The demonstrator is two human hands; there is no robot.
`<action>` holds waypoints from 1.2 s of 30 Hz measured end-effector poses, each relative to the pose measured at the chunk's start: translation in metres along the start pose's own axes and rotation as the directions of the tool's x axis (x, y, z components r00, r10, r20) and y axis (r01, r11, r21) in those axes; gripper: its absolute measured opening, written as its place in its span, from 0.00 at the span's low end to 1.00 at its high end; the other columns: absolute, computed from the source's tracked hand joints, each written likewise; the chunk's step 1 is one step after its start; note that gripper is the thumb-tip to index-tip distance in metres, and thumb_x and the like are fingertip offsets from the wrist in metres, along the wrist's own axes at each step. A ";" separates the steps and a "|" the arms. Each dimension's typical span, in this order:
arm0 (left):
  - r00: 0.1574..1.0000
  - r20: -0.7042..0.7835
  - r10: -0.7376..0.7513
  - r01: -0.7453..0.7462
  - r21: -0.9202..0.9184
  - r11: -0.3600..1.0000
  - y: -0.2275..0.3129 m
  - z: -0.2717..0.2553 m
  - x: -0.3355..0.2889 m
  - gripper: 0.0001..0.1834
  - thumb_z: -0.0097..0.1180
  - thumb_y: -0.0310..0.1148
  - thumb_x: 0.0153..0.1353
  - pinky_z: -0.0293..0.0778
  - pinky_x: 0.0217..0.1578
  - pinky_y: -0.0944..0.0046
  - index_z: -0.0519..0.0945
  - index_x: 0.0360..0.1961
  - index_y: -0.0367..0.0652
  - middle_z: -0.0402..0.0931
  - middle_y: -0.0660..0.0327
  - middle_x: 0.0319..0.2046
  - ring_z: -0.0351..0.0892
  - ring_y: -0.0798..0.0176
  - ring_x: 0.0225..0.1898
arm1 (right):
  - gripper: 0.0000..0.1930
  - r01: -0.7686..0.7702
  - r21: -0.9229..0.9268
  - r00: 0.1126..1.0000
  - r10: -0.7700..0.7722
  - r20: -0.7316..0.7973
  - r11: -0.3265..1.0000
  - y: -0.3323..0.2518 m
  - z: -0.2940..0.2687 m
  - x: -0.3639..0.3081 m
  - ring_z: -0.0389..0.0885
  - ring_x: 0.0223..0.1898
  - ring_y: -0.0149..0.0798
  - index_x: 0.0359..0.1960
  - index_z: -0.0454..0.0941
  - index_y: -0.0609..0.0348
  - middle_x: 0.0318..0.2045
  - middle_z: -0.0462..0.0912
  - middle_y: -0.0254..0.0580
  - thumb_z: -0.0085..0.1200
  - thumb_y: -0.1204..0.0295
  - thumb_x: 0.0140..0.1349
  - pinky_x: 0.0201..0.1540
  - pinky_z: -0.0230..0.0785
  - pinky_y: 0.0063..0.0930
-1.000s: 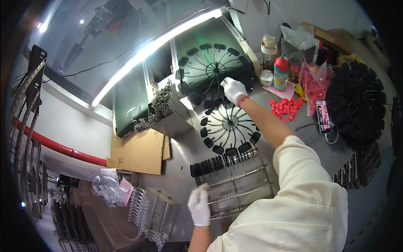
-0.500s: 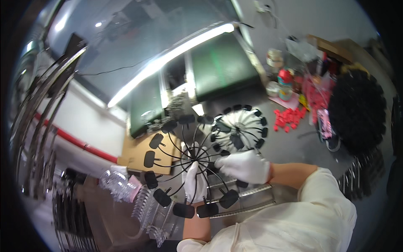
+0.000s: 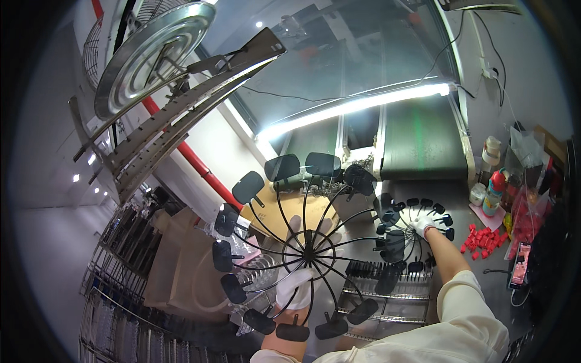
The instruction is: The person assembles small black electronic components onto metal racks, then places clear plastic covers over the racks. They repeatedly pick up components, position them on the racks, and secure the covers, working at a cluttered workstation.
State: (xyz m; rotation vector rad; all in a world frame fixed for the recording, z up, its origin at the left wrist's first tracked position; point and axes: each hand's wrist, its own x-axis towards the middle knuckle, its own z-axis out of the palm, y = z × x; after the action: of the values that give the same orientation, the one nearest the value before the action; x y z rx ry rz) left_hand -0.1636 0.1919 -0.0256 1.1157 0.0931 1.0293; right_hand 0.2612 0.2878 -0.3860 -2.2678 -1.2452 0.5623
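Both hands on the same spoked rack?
No: the left hand holds the near spoked rack; the right hand is at the far spoked rack.

No words, numbers or signs legible; too small to read on the phone (image 3: 521, 270), right of the right hand (image 3: 422, 227).

1 tube light (image 3: 357, 109) glares burnt-out white across the upper middle of the frame, and a faint green streak tints the dark belt (image 3: 405, 151) below it. The black spoked wheel (image 3: 308, 245) is fairly sharp at centre; fisheye distortion bends the edges, with hazy left margins and black corners.
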 end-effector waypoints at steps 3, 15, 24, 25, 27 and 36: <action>0.999 -0.051 0.010 -0.012 -0.028 1.000 0.000 -0.013 -0.012 0.52 0.56 0.22 0.49 0.65 0.69 0.46 0.52 0.79 0.49 0.61 0.38 0.71 0.65 0.38 0.71 | 0.24 0.044 -0.203 0.999 -0.041 0.020 0.978 -0.005 -0.008 -0.012 0.85 0.50 0.54 0.46 0.88 0.55 0.46 0.87 0.52 0.58 0.48 0.62 0.57 0.75 0.42; 0.988 -0.150 -0.029 -0.002 -0.199 0.980 -0.027 -0.070 -0.025 0.41 0.63 0.38 0.62 0.72 0.59 0.45 0.61 0.76 0.53 0.70 0.46 0.66 0.73 0.46 0.63 | 0.11 0.504 0.790 0.847 -0.022 -0.531 0.350 -0.177 -0.175 -0.224 0.80 0.26 0.25 0.48 0.85 0.62 0.29 0.83 0.37 0.55 0.68 0.73 0.29 0.71 0.20; 0.948 0.167 -0.272 0.297 -0.143 0.944 -0.059 -0.024 -0.044 0.41 0.65 0.34 0.58 0.72 0.58 0.49 0.63 0.73 0.48 0.72 0.51 0.62 0.73 0.51 0.61 | 0.11 0.298 0.896 0.955 -0.093 -0.283 0.329 -0.275 -0.128 -0.388 0.81 0.29 0.24 0.52 0.83 0.63 0.32 0.85 0.36 0.52 0.75 0.74 0.33 0.75 0.18; 0.932 0.209 -0.297 0.326 -0.117 0.938 -0.060 -0.022 -0.047 0.41 0.66 0.34 0.58 0.72 0.58 0.50 0.63 0.72 0.48 0.72 0.51 0.61 0.74 0.51 0.61 | 0.11 0.283 0.903 0.959 -0.067 -0.277 0.322 -0.273 -0.125 -0.390 0.81 0.29 0.23 0.52 0.83 0.63 0.32 0.85 0.35 0.52 0.76 0.73 0.33 0.75 0.18; 0.889 0.309 -0.339 0.372 -0.054 0.927 -0.063 -0.016 -0.048 0.41 0.66 0.33 0.57 0.73 0.58 0.51 0.64 0.72 0.47 0.72 0.52 0.60 0.74 0.52 0.60 | 0.10 0.381 0.855 0.920 -0.055 -0.387 0.353 -0.268 -0.120 -0.395 0.81 0.30 0.22 0.51 0.84 0.62 0.32 0.84 0.34 0.54 0.77 0.72 0.34 0.76 0.19; 0.581 0.648 -0.493 0.331 0.366 0.870 -0.067 0.025 -0.026 0.40 0.69 0.30 0.54 0.73 0.57 0.55 0.66 0.69 0.43 0.74 0.57 0.56 0.74 0.57 0.57 | 0.08 0.092 0.964 0.988 0.095 -0.119 0.248 -0.226 -0.143 -0.418 0.79 0.21 0.24 0.34 0.84 0.63 0.25 0.85 0.38 0.66 0.71 0.64 0.19 0.64 0.16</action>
State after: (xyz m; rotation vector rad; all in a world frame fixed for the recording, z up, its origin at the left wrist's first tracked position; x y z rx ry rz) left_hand -0.1218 0.1525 -0.0759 1.5405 -0.1822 0.0869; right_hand -0.0155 0.0032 -0.0884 -1.1406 -0.4678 0.8315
